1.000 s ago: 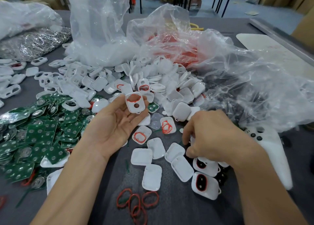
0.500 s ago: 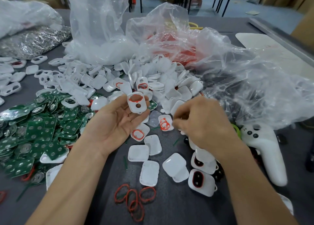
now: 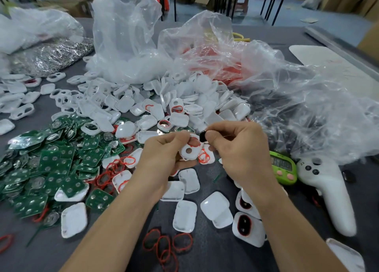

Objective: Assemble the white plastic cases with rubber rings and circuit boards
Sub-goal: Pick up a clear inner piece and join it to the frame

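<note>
Centrally, the left hand (image 3: 164,156) curls its fingers round a white case (image 3: 189,151); the right hand (image 3: 244,152) pinches a small black part (image 3: 203,137) at the case's 1 o'clock edge. Green circuit boards (image 3: 51,161) lie at 9 o'clock, rubber rings (image 3: 163,246) at 6 o'clock on the tabletop (image 3: 215,258).

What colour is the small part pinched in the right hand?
Black; the small part shows best in the head view.
</note>
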Demonstrator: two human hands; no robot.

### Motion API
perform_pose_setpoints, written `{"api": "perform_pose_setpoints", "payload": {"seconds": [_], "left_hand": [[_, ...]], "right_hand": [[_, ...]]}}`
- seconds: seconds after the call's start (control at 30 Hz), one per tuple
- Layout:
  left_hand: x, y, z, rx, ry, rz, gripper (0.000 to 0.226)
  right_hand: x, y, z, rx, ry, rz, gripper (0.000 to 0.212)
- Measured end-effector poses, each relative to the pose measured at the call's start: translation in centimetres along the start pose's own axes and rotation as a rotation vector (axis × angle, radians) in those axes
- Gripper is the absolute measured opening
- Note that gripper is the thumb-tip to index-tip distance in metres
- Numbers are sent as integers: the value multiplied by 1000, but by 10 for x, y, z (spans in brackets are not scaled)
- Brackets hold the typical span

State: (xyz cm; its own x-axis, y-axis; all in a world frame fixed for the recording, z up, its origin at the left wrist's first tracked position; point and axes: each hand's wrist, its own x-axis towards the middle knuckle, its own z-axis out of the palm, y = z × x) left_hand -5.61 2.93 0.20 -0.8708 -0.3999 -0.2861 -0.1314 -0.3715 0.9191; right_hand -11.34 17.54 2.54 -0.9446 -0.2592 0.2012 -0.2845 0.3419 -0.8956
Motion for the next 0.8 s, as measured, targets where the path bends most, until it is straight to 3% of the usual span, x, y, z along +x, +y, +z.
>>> {"api": "perform_pose_setpoints", "payload": {"seconds": [0.17, 0.33, 0.47, 0.67, 0.8], "left_hand": [[-4, -4, 4, 39, 69, 135, 19], [-5, -3, 3, -3, -77, 92, 28], [-7, -4, 0, 74, -131, 86, 36], [-7, -10, 4, 125, -50, 115, 31], [-7, -10, 4, 130, -44, 102, 28]], "right_hand": [[-8, -3, 5, -351, 16, -325, 7], [-12, -2, 8, -441, 173, -494, 7], [-9, 3, 10, -398, 149, -477, 7], [0, 8, 2, -167, -16, -252, 13], [1, 8, 4, -226, -75, -253, 14]]}}
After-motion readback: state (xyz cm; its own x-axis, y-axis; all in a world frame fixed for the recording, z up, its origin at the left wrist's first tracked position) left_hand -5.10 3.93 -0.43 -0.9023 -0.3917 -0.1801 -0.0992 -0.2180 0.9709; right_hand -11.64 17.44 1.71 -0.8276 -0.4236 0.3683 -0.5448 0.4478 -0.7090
